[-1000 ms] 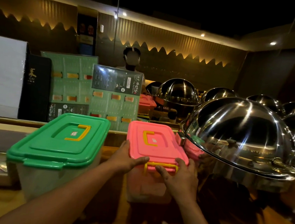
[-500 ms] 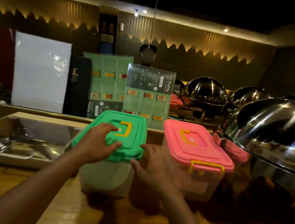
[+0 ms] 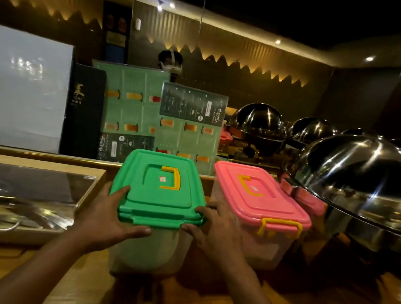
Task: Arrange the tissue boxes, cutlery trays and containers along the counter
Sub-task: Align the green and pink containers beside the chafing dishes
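Beside the pink-lidded container (image 3: 260, 205) | both hands' grip clamps the green-lidded container (image 3: 159, 189): left hand (image 3: 106, 218), right hand (image 3: 214, 230) | slide level, lids aligned.

Counts, head view, dim light:

- Lidded plastic containers, front row: 2. One w/ green lid (image 3: 160, 187), one w/ pink lid (image 3: 258, 200).
- 3rd pink-lidded item (image 3: 310, 202) partly hidden behind the pink one, against the dome; type unclear. Another pink shape (image 3: 225, 136) further back, too small to tell.
- Yellow lid handles: 2, one per front lid. Yellow front latch seen: 1, on pink.
- Steel dome covers: 1 large near (image 3: 366, 181), 2 clear ones behind (image 3: 257, 123) (image 3: 314, 129); more glints at far right, count uncertain.
- Menu cards propped upright: 2 green (image 3: 128, 106) (image 3: 191, 131).
- Dark box (image 3: 84, 110): 1. White panel (image 3: 23, 88): 1.
- Steel tray (image 3: 30, 197): 1.
- Hands: 2, left (image 3: 101, 220), right (image 3: 216, 233).
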The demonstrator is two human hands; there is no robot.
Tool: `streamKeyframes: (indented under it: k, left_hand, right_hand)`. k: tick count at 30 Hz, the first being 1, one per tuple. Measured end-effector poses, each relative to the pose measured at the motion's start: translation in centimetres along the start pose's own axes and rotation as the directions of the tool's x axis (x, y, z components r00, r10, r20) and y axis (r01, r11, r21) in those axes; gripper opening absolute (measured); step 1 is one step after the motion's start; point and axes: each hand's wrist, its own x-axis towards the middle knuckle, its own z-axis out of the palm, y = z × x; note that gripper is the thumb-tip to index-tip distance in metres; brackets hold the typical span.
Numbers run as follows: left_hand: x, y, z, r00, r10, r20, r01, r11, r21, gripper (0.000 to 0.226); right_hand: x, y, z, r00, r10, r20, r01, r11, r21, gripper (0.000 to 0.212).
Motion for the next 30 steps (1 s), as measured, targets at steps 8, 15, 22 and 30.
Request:
streamKeyframes:
  k: [8, 15, 22, 30]
  left_hand:
    - [1.1, 2.0, 3.0, 0.999, 0.045, -0.01, -0.045, 0.996, -0.077, 0.149]
    - [2.3, 2.9, 4.6, 0.997, 0.069, -0.032, -0.07, 0.997, -0.032, 0.151]
    - [2.7, 3.7, 5.1, 0.999, 0.046, -0.004, -0.046, 0.997, -0.061, 0.149]
    - [2.9, 3.5, 4.9, 0.999, 0.026, 0.027, -0.025, 0.999, -0.04, 0.147]
  right_hand:
    - [-0.6, 2.5, -0.7, 0.988, 0.046, -0.146, -0.055, 0.997, -0.059, 0.062]
    - [-0.4, 4.3, -0.3, 0.984, 0.113, -0.136, -0.132, 0.98, -0.146, 0.06]
    - [0.0, 5.4, -0.1, 0.98, 0.109, -0.165, -0.127, 0.986, -0.105, 0.061]
    - [0.8, 6.4, 0.4, 0.991, 0.035, -0.132, -0.051, 0.992, -0.118, 0.057]
